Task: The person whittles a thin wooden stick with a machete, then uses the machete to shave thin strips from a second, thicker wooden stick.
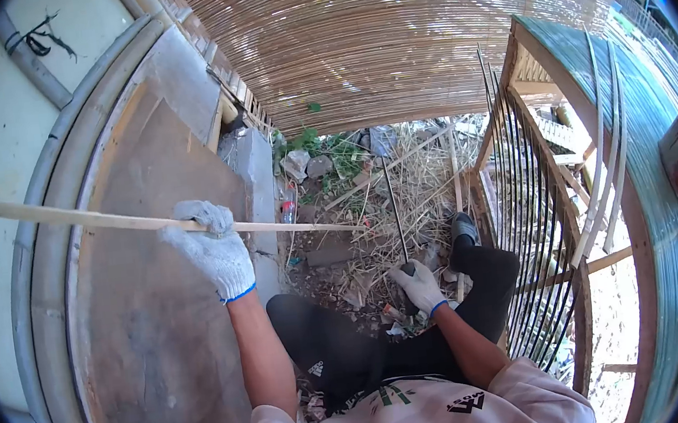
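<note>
My left hand [209, 246], in a white knit glove with a blue cuff, grips a long pale bamboo strip [83, 218]. The strip runs from the far left, through the fingers, to a tapered tip above the littered ground. In my right hand [420, 287], gloved the same way, is the dark handle of a long, narrow tool that looks like a machete [395, 210] seen edge-on. Its dark shaft points forward, away from my body, between my knees. The strip's tip ends just left of this tool.
Straw and bamboo shavings [418, 178] litter the ground, with stones and a plastic bottle [289, 204]. A brown board [160, 313] stands on the left. Ahead hangs a bamboo slat screen [420, 38]. Right of my foot [463, 231] stands a wooden frame [637, 213] with dark rods.
</note>
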Demonstrator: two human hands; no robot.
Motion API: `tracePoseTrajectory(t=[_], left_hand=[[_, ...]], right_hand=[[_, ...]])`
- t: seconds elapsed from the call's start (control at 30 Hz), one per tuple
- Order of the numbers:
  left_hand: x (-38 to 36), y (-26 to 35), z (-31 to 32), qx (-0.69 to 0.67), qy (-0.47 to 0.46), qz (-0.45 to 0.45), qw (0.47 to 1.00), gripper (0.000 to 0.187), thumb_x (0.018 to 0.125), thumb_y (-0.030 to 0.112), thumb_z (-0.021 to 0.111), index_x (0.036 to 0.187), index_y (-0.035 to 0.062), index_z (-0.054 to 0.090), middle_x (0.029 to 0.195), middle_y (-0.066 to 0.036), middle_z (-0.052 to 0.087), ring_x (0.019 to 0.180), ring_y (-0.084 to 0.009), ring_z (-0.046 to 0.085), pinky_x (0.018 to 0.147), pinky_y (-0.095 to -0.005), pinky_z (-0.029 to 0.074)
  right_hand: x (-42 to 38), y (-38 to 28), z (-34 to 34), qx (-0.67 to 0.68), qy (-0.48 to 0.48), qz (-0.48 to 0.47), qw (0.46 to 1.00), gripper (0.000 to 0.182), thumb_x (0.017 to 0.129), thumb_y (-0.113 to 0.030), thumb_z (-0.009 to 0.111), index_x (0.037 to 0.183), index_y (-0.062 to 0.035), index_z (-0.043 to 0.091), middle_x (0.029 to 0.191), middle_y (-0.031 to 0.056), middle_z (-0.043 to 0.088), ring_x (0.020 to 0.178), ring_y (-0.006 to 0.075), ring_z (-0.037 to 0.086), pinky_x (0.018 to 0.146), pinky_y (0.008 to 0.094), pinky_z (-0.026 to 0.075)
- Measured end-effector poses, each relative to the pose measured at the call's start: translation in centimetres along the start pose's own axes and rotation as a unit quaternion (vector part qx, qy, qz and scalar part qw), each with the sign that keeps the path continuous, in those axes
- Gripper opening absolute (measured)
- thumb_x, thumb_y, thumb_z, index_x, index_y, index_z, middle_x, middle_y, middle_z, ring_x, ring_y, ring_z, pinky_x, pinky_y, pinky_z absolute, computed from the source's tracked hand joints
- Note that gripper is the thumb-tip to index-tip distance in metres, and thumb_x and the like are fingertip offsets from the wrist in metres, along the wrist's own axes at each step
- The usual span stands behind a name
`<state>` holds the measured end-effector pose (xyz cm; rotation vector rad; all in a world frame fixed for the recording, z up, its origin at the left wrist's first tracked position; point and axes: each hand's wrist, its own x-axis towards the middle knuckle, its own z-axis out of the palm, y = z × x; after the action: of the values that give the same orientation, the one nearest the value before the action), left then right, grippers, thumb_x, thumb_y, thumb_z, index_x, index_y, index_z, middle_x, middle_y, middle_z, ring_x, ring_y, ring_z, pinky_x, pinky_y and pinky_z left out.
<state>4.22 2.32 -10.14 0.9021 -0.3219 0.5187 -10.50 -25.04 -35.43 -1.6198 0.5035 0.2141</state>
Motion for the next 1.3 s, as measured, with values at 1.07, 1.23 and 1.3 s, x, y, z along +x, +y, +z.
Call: tracePoseTrajectory(t=[1.07, 1.23, 1.3], left_hand=[[10.2, -0.6, 12.5, -0.148, -0.065, -0.205, 0.965, 0.02, 0.105, 0.027, 0.066, 0.11, 0.0081, 0.066, 0.079, -0.001, 0.059, 0.065, -0.0131, 0.058, 0.06, -0.0303, 0.053], [9.9, -2.5, 9.3, 0.022, -0.105, -0.205, 0.973, 0.02, 0.105, 0.029, 0.065, 0.116, 0.0125, 0.068, 0.092, -0.001, 0.068, 0.078, -0.016, 0.068, 0.073, -0.0337, 0.059], [8.1, -4.1, 7.1, 0.04, -0.102, -0.236, 0.965, 0.021, 0.105, 0.029, 0.065, 0.117, 0.0123, 0.068, 0.094, -0.001, 0.068, 0.08, -0.0163, 0.068, 0.074, -0.0343, 0.059]], right_hand=[[-8.9, -11.3, -1.4, -0.018, 0.013, -0.254, 0.967, 0.018, 0.095, -0.015, 0.077, 0.098, -0.0045, 0.063, 0.083, -0.0007, 0.064, 0.078, 0.0079, 0.06, 0.07, 0.0274, 0.05], [-11.7, -14.1, -0.1, 0.043, -0.014, -0.244, 0.969, 0.016, 0.096, -0.014, 0.076, 0.096, -0.0073, 0.062, 0.08, -0.001, 0.063, 0.072, 0.0078, 0.06, 0.065, 0.0269, 0.05], [-12.1, -14.5, 0.1, 0.058, -0.02, -0.247, 0.967, 0.016, 0.097, -0.013, 0.076, 0.094, -0.0084, 0.061, 0.079, -0.001, 0.064, 0.071, 0.0077, 0.061, 0.063, 0.0264, 0.05]])
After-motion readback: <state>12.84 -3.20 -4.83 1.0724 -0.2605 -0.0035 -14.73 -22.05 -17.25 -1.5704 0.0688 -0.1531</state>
